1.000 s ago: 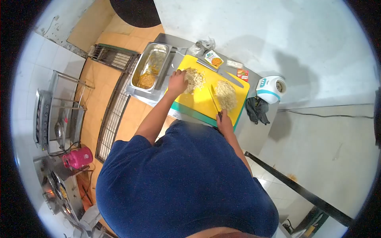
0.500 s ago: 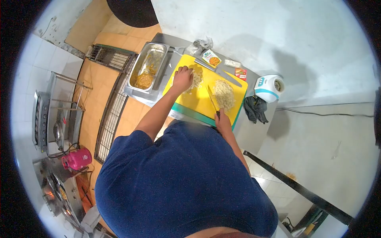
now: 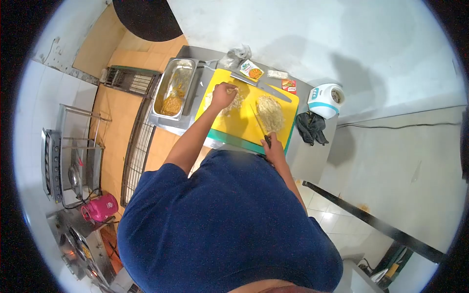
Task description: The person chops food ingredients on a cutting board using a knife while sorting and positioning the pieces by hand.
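My right hand is closed round the dark handle of a kitchen knife. The blade points away from me over the yellow cutting board, along the left side of a pile of pale chopped food. Over a looser scatter of similar pale pieces, my left hand has its fingers drawn together in a pinch. What sits between those fingertips is too small to make out. A second knife lies along the board's far edge.
Left of the board stands a steel tray with orange-brown food inside. Behind are a plastic bag, a printed packet, a white packet and a red box. A white-blue appliance and black cloth lie right.
My left hand has lifted slightly off the scattered pieces, and its fingertips have come together toward the right. My right hand keeps the knife beside the pile. The whole view has shifted a little.
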Demonstrator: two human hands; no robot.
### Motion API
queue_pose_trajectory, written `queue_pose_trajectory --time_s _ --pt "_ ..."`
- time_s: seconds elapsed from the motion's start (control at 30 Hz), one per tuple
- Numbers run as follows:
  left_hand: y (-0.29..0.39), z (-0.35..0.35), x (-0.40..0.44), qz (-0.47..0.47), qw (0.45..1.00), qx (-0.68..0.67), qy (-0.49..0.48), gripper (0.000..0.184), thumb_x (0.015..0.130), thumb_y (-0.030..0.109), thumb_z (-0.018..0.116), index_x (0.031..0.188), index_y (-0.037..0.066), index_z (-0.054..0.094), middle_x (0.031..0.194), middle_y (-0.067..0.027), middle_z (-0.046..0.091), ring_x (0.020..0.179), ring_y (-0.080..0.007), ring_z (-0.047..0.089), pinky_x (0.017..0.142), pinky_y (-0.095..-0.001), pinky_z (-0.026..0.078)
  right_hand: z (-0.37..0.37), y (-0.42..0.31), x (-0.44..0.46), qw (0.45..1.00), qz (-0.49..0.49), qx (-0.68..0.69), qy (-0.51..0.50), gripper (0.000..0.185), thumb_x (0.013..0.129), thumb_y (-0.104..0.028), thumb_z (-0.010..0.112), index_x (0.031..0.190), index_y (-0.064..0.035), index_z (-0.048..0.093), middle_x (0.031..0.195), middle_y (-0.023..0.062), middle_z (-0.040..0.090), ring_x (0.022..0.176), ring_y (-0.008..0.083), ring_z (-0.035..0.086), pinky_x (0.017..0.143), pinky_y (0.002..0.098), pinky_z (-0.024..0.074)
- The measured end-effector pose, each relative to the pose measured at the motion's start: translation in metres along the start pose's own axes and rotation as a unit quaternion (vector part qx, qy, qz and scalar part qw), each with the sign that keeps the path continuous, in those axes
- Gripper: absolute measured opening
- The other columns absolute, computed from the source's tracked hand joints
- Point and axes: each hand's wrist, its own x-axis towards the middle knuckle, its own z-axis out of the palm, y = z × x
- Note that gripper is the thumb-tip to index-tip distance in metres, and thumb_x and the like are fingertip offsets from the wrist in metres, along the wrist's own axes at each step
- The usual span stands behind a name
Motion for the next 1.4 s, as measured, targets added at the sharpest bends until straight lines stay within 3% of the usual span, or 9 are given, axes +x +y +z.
queue_pose_trajectory --time_s 0.1,0.2,0.37,0.47,0.6,0.8,0.9,1.2,1.4 --pt "0.010 -0.008 -0.002 -0.091 0.967 -0.226 -0.080 0.021 0.090 0.020 0.068 0.103 0.003 0.072 0.093 -0.0039 0.071 0.084 -0.0157 0.067 0.078 -0.0286 0.051 -0.004 0.000 0.005 0.997 0.053 -0.041 -0.037 0.036 0.093 -0.031 0.064 0.113 -0.0061 0.048 0.093 0.0260 0.068 0.089 0.0461 0.065 0.077 0.0533 0.0506" --pt "0.018 -0.018 -0.015 -0.238 0.865 -0.423 -0.124 0.020 0.091 0.016 0.066 0.105 0.003 0.069 0.098 -0.0062 0.071 0.080 -0.0133 0.066 0.070 -0.0248 0.053 -0.008 -0.010 0.000 0.998 0.048 -0.028 -0.026 0.036 0.093 -0.031 0.064 0.114 -0.0066 0.048 0.092 0.0268 0.068 0.089 0.0462 0.065 0.076 0.0527 0.0511" --pt "0.013 -0.008 -0.030 -0.250 0.814 -0.495 -0.173 0.015 0.092 0.014 0.065 0.103 0.004 0.066 0.094 -0.0041 0.069 0.084 -0.0121 0.065 0.076 -0.0242 0.050 -0.007 -0.006 0.003 0.998 0.049 -0.012 -0.025 0.035 0.093 -0.032 0.064 0.115 -0.0082 0.049 0.091 0.0269 0.068 0.087 0.0466 0.066 0.076 0.0518 0.0517" --pt "0.037 -0.006 -0.043 -0.168 0.915 -0.327 -0.168 0.010 0.089 0.010 0.069 0.096 0.004 0.067 0.092 -0.0028 0.068 0.084 -0.0107 0.064 0.077 -0.0250 0.050 -0.014 -0.008 0.004 0.998 0.059 -0.010 -0.022 0.035 0.093 -0.032 0.064 0.115 -0.0090 0.050 0.091 0.0266 0.068 0.087 0.0464 0.066 0.075 0.0518 0.0516" --pt "0.035 0.010 -0.043 0.017 0.961 -0.245 -0.130 0.010 0.086 0.010 0.073 0.093 0.006 0.067 0.092 -0.0016 0.069 0.080 -0.0103 0.063 0.072 -0.0257 0.050 -0.021 -0.015 -0.002 0.998 0.056 -0.001 0.004 0.035 0.093 -0.034 0.064 0.113 -0.0090 0.051 0.089 0.0264 0.068 0.086 0.0463 0.066 0.074 0.0520 0.0514" --pt "0.041 0.024 -0.046 -0.086 0.913 -0.370 -0.147 0.007 0.086 0.007 0.073 0.090 0.005 0.067 0.088 -0.0031 0.069 0.082 -0.0106 0.064 0.076 -0.0263 0.051 -0.018 -0.010 -0.008 0.997 -0.001 -0.007 0.072 0.032 0.092 -0.029 0.065 0.110 -0.0052 0.052 0.079 0.0226 0.065 0.073 0.0419 0.065 0.064 0.0460 0.0486" --pt "0.042 0.030 -0.048 -0.120 0.924 -0.335 -0.142 0.008 0.086 0.008 0.071 0.090 0.001 0.070 0.086 -0.0050 0.071 0.078 -0.0116 0.065 0.071 -0.0269 0.051 -0.031 -0.022 -0.010 0.999 0.041 0.005 0.007 0.035 0.094 -0.032 0.062 0.116 -0.0078 0.049 0.089 0.0258 0.067 0.084 0.0463 0.065 0.070 0.0541 0.0503" --pt "0.042 0.029 -0.049 -0.159 0.920 -0.308 -0.180 0.018 0.088 0.010 0.069 0.103 0.001 0.073 0.086 -0.0055 0.071 0.076 -0.0113 0.063 0.069 -0.0267 0.051 -0.041 -0.035 -0.021 0.992 0.067 -0.100 -0.021 0.035 0.094 -0.030 0.058 0.117 -0.0051 0.047 0.089 0.0276 0.066 0.084 0.0477 0.064 0.071 0.0566 0.0505" --pt "0.026 0.040 -0.066 -0.163 0.911 -0.324 -0.194 0.024 0.086 0.009 0.071 0.109 0.001 0.072 0.089 -0.0055 0.071 0.077 -0.0112 0.063 0.071 -0.0269 0.052 -0.034 -0.030 -0.021 0.991 0.054 -0.116 -0.037 0.029 0.094 -0.026 0.057 0.112 -0.0027 0.051 0.087 0.0247 0.067 0.083 0.0454 0.065 0.072 0.0498 0.0491"
